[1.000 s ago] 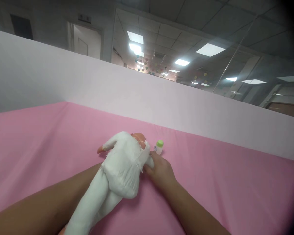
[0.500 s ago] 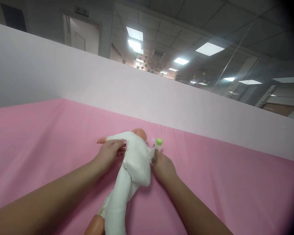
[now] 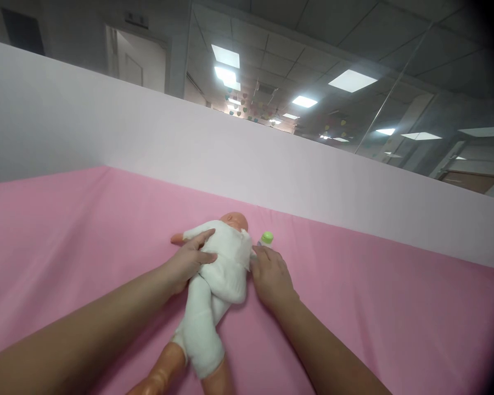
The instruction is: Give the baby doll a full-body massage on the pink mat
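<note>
A baby doll (image 3: 220, 269) in a white suit lies on the pink sheet (image 3: 86, 230), head away from me and bare feet toward me. My left hand (image 3: 189, 260) rests on its left side with fingers and thumb curved round the torso. On the other side my right hand (image 3: 269, 274) lies palm down against the doll, its fingers hooked into the white fabric near the shoulder. A small bottle with a green cap (image 3: 265, 240) stands just beyond my right fingertips.
A pale partition wall (image 3: 271, 170) runs along the far edge of the pink surface. Above it show ceiling lights and a doorway (image 3: 134, 57). Bare pink sheet stretches to both sides of the doll.
The doll has been lowered and straightened on the sheet, with its legs now stretched toward me. My left hand came out from under it and settled on its side.
</note>
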`<state>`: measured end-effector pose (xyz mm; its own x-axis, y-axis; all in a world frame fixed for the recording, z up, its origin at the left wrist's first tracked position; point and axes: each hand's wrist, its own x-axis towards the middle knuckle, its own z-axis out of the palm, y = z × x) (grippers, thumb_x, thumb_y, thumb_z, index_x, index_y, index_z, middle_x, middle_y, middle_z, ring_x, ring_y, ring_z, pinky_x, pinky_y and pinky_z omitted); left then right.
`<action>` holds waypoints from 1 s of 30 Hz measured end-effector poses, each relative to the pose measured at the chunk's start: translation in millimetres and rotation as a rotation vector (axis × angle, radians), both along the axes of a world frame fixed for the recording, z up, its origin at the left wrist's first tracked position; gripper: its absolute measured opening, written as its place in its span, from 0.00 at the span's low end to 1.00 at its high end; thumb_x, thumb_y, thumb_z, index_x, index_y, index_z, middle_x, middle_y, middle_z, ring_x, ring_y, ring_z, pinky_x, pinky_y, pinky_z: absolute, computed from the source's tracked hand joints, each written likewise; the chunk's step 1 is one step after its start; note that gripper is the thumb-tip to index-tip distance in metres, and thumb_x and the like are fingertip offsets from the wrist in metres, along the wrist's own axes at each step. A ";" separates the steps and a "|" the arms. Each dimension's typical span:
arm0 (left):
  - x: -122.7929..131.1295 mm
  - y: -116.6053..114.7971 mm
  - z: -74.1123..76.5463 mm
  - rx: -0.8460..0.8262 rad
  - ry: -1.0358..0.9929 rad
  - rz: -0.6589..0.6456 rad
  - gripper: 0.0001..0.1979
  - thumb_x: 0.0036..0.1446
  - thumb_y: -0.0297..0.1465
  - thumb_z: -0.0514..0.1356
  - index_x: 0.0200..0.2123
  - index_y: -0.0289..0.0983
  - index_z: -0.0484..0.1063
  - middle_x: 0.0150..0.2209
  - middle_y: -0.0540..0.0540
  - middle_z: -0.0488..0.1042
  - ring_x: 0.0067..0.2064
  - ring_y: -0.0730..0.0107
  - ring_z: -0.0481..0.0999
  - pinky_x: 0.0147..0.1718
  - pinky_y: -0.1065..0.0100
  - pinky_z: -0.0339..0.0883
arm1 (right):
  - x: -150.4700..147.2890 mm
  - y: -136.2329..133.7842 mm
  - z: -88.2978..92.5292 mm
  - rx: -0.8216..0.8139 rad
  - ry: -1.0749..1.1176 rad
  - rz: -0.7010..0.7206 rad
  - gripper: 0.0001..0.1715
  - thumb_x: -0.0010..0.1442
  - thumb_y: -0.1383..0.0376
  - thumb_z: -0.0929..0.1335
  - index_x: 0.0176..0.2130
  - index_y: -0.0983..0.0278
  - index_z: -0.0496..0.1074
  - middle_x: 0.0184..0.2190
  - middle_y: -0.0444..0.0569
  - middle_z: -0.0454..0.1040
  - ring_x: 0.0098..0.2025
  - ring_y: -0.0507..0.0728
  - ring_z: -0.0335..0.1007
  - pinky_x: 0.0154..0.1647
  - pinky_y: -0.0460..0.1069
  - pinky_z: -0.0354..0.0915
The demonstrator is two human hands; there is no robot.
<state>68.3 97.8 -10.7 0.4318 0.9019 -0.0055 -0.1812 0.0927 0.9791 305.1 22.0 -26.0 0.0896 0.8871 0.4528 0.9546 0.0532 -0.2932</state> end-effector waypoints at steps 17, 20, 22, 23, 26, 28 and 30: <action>7.7 -9.1 -19.9 0.650 0.747 0.079 0.50 0.63 0.56 0.55 0.75 0.33 0.41 0.76 0.34 0.28 0.76 0.42 0.33 0.71 0.44 0.42 | -36.9 -26.1 -13.8 -0.238 0.345 0.394 0.62 0.60 0.42 0.71 0.75 0.56 0.35 0.76 0.55 0.36 0.77 0.68 0.26 0.73 0.68 0.44; 9.0 -7.0 -22.5 0.654 0.781 -0.007 0.57 0.55 0.60 0.61 0.75 0.35 0.42 0.76 0.33 0.29 0.75 0.38 0.29 0.69 0.40 0.44 | -37.3 -20.7 -16.1 -0.183 0.346 0.334 0.62 0.59 0.42 0.72 0.75 0.56 0.39 0.77 0.53 0.34 0.77 0.67 0.26 0.74 0.67 0.42; 10.1 -4.2 -25.1 0.642 0.797 -0.022 0.61 0.50 0.61 0.64 0.75 0.35 0.43 0.76 0.33 0.30 0.75 0.35 0.29 0.68 0.40 0.45 | -39.0 -17.8 -16.8 -0.164 0.375 0.288 0.61 0.57 0.42 0.73 0.75 0.56 0.43 0.77 0.53 0.34 0.77 0.67 0.27 0.74 0.66 0.43; 10.6 -3.0 -26.7 0.634 0.802 -0.024 0.63 0.48 0.61 0.65 0.75 0.34 0.42 0.76 0.32 0.30 0.74 0.34 0.30 0.68 0.40 0.46 | -40.1 -16.5 -17.1 -0.162 0.397 0.271 0.62 0.56 0.42 0.74 0.74 0.56 0.45 0.77 0.53 0.33 0.77 0.67 0.28 0.74 0.66 0.44; 11.4 -0.2 -31.4 0.628 0.811 -0.036 0.63 0.49 0.62 0.64 0.75 0.34 0.40 0.75 0.31 0.29 0.74 0.34 0.32 0.68 0.41 0.47 | -43.1 -13.8 -17.8 -0.172 0.476 0.253 0.64 0.53 0.45 0.77 0.74 0.55 0.45 0.77 0.54 0.30 0.77 0.68 0.29 0.73 0.66 0.46; 11.0 1.2 -33.6 0.643 0.824 -0.052 0.60 0.53 0.62 0.61 0.75 0.34 0.40 0.76 0.32 0.29 0.75 0.36 0.29 0.68 0.42 0.48 | -42.7 -12.8 -17.1 -0.200 0.529 0.273 0.65 0.52 0.49 0.78 0.74 0.53 0.43 0.77 0.52 0.25 0.77 0.67 0.29 0.73 0.65 0.47; 9.7 2.9 -34.5 0.668 0.843 -0.081 0.58 0.55 0.62 0.59 0.76 0.34 0.40 0.76 0.33 0.29 0.75 0.38 0.28 0.68 0.42 0.48 | -39.3 -12.4 -14.5 -0.249 0.574 0.311 0.65 0.52 0.54 0.78 0.74 0.49 0.42 0.76 0.49 0.21 0.77 0.67 0.28 0.73 0.65 0.47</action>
<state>78.0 100.7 -45.1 0.5779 0.8015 0.1541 0.5578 -0.5256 0.6423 265.9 9.6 -40.5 -0.0210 0.9817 0.1894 0.5964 0.1643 -0.7857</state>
